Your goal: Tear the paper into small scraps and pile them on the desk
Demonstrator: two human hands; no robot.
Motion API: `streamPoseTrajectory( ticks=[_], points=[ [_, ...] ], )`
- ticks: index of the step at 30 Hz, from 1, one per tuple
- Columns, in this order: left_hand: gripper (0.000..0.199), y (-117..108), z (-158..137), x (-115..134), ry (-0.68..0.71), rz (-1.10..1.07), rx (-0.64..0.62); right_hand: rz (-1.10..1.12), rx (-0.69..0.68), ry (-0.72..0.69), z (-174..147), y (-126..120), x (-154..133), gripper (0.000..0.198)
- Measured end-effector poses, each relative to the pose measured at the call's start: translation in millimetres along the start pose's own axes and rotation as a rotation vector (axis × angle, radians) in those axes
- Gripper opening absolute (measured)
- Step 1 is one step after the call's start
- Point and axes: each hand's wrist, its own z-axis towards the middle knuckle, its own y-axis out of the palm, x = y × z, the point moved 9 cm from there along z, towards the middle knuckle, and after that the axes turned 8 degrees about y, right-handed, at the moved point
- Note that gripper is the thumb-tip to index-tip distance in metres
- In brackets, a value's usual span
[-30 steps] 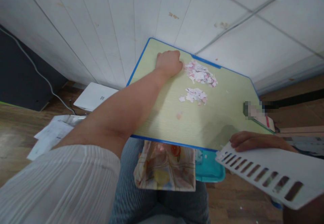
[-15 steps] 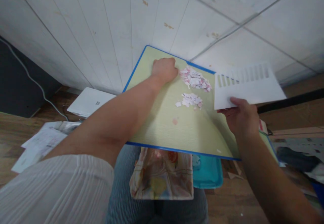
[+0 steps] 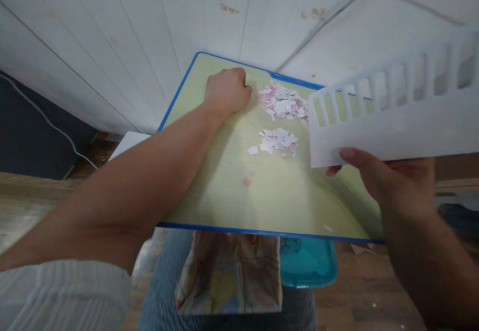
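On the yellow tabletop my left hand rests in a fist at the far left. Whatever it may hold is hidden by the curled fingers. Just right of the fist lies the larger pile of torn paper scraps, pink and white. A smaller pile of paper scraps lies nearer to me, with one piece a little apart. My right hand grips a white slotted plastic panel by its lower edge, thumb on the near face. The panel is held up over the table's right side and covers that part.
Behind the table stands a white panelled wall with a grey cable. A floral fabric bag hangs below the front edge, over my lap. Beside it is a turquoise plastic tub. A white flat object shows behind my left arm.
The slotted panel has come nearer and looks larger, its right end raised. My left fist stays beside the larger pile. The whole view has shifted slightly.
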Motion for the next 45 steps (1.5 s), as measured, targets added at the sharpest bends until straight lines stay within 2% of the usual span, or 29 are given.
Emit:
streamPoseTrajectory(
  ticks=[1,4,5,7,9,11,14,18,20,24,25,28,30,34,39,41,43,45],
  points=[
    [0.036,-1,0,0,-0.003,0.0,-0.002,-0.061,0.077,0.023,-15,-16,0,0.023],
    [0.036,-1,1,2,0.002,-0.022,-0.009,-0.272,0.114,0.043,-57,-45,-1,0.014],
    [0.035,-2,1,2,0.005,-0.028,-0.008,-0.339,0.105,0.007,-68,-52,-6,0.011],
    [0.033,-2,1,2,0.001,-0.033,-0.005,-0.457,-0.075,-0.107,-83,-46,-18,0.018],
    [0.032,-2,2,0,-0.008,-0.031,0.001,-0.537,-0.336,-0.196,-93,-30,-27,0.028],
    [0.033,-2,4,0,-0.008,-0.036,0.005,-0.555,-0.46,-0.248,-98,-21,-38,0.031],
    [0.034,-1,5,0,0.002,-0.054,0.003,-0.532,-0.503,-0.239,-97,-16,-49,0.026],
    [0.036,-1,5,3,0.014,-0.061,-0.007,-0.43,-0.536,-0.261,-107,-16,-55,0.048],
    [0.037,-2,5,3,0.016,-0.044,-0.005,-0.423,-0.498,-0.216,-111,-21,-48,0.046],
    [0.039,-2,6,2,0.015,-0.002,0.001,-0.457,-0.21,-0.092,-107,-44,-30,0.016],
    [0.039,-2,6,1,0.011,0.002,0.006,-0.451,-0.179,-0.087,-106,-45,-29,0.014],
    [0.039,-2,7,-2,-0.011,-0.008,0.006,-0.442,-0.343,-0.081,-105,-28,-26,0.014],
    [0.039,0,7,-4,-0.024,-0.032,-0.005,-0.438,-0.426,-0.13,-106,-21,-31,0.016],
    [0.041,2,6,-5,-0.019,-0.059,-0.014,-0.435,-0.457,-0.244,-111,-19,-40,0.023],
    [0.06,2,7,-8,-0.018,-0.038,-0.011,-0.389,-0.468,-0.143,-112,-18,-37,0.019],
    [0.076,4,8,-10,-0.024,-0.077,-0.027,-0.371,-0.34,-0.112,-106,-26,-36,0.016],
    [0.092,6,8,-12,-0.028,-0.119,-0.043,-0.343,-0.153,-0.09,-101,-40,-32,0.024],
    [0.099,7,9,-12,-0.034,-0.137,-0.054,-0.331,-0.05,-0.082,-100,-45,-27,0.034]
  ],
)
